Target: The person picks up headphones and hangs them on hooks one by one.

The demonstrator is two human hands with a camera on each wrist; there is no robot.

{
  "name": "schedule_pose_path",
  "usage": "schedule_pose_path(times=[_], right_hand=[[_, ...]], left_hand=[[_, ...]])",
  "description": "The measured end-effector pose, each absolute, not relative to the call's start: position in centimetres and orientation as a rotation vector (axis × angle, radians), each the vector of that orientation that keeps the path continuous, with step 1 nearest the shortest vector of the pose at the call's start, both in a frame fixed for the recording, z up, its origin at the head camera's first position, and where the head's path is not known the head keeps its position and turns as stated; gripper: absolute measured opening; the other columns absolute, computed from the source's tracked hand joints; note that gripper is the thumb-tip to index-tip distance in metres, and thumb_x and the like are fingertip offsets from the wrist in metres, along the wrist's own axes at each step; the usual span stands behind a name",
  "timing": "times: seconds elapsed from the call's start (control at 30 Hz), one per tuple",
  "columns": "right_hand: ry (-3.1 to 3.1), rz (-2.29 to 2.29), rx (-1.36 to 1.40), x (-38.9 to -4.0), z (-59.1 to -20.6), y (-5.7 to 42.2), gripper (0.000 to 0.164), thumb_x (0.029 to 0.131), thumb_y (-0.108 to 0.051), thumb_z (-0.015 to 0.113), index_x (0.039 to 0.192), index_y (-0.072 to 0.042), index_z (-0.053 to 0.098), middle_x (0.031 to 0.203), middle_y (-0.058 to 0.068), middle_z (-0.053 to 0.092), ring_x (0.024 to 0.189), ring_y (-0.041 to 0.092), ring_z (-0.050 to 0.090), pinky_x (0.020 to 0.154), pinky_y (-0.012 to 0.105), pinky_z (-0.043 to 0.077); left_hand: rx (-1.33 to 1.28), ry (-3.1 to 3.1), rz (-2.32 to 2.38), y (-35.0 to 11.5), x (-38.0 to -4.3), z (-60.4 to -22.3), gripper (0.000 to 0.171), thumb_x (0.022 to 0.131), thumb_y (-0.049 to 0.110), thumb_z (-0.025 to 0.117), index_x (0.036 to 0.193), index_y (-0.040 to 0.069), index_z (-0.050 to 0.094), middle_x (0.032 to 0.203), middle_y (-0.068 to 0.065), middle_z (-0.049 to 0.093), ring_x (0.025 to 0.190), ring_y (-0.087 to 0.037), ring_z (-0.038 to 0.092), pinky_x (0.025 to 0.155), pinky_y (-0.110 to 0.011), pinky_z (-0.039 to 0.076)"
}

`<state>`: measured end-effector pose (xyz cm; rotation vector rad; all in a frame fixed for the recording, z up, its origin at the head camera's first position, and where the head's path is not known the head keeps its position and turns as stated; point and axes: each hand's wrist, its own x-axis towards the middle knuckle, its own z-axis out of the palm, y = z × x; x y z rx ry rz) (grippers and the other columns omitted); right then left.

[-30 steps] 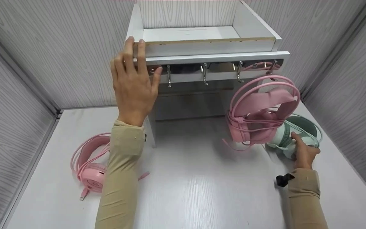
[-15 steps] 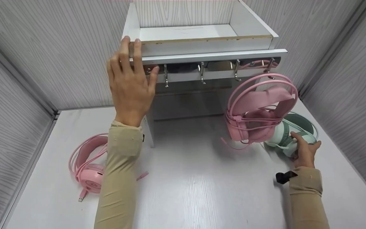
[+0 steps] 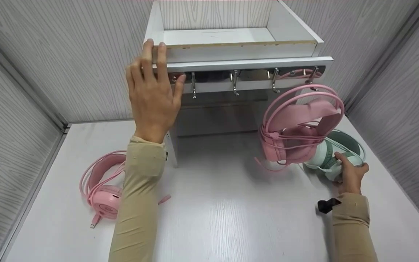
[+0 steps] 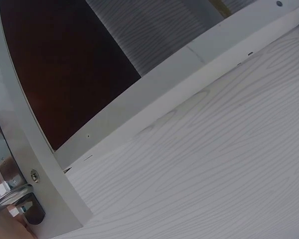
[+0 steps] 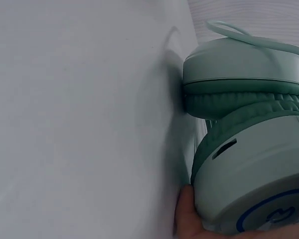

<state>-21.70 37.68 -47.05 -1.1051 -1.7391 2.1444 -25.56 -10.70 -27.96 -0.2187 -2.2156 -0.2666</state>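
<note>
My left hand (image 3: 154, 96) lies spread against the left end of a white shelf unit (image 3: 242, 54), fingertips over its upper edge and thumb at the metal hook strip. In the left wrist view, part of that hand (image 4: 7, 226) shows behind a chrome hook (image 4: 12, 198). On the right, my right hand (image 3: 351, 176) grips an ear cup of the mint-green headphones (image 3: 320, 156), which lie on the table. The right wrist view shows its fingers (image 5: 187, 211) around the lower ear cup (image 5: 249, 164). Pink headphones (image 3: 296, 134) hang from the rightmost hook, partly hiding the green pair.
A second pink pair of headphones (image 3: 104, 200) lies on the white table (image 3: 224, 218) at the left, partly behind the left sleeve. Several metal hooks (image 3: 235, 83) line the strip. Grey wood-grain panels (image 3: 67, 54) enclose the table at the back and sides.
The view shifts slightly. Both hands keep their places, the left on the shelf unit and the right on the green headphones.
</note>
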Motion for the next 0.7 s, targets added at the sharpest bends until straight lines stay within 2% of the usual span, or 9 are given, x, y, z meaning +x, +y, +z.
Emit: schedule_pose_path(times=[0.07,0.33,0.6,0.7], right_hand=[[-1.742,2.14,-1.105,-21.7,-47.08,37.67,0.113,0.093,-0.041,0.067,0.157,-0.029,-0.025,0.165,0.002,-0.016,0.149,0.026,0.006,0.112,0.061,0.023],[-1.73,2.118,-1.135,-21.55,-46.87,37.47,0.114,0.092,-0.04,0.068,0.158,-0.027,-0.024,0.166,0.003,-0.015,0.148,0.021,0.011,0.112,0.06,0.023],[-1.636,2.174,-1.091,-21.39,-46.77,37.45,0.114,0.094,-0.033,0.069,0.158,-0.027,-0.025,0.166,0.0,-0.009,0.143,0.014,0.022,0.113,0.039,0.028],[-1.615,2.174,-1.081,-21.18,-46.86,37.43,0.114,0.094,-0.033,0.069,0.158,-0.027,-0.026,0.166,-0.002,-0.012,0.143,0.012,0.02,0.114,0.038,0.026]], left_hand=[[-0.22,-2.21,-0.263,-10.7,-25.58,-27.94,0.065,0.108,0.046,0.04,0.155,0.003,0.034,0.157,-0.021,0.033,0.13,-0.041,0.037,0.116,-0.048,0.023],[-0.226,-2.227,-0.282,-10.49,-25.6,-27.81,0.064,0.108,0.046,0.037,0.156,0.004,0.033,0.158,-0.019,0.032,0.131,-0.039,0.037,0.116,-0.048,0.023],[-0.207,-2.232,-0.231,-10.4,-25.67,-27.8,0.064,0.109,0.046,0.033,0.156,0.004,0.033,0.158,-0.02,0.032,0.129,-0.039,0.038,0.116,-0.047,0.024],[-0.217,-2.228,-0.246,-10.34,-25.76,-27.83,0.064,0.109,0.047,0.031,0.156,0.004,0.033,0.158,-0.02,0.033,0.129,-0.04,0.038,0.115,-0.047,0.024]])
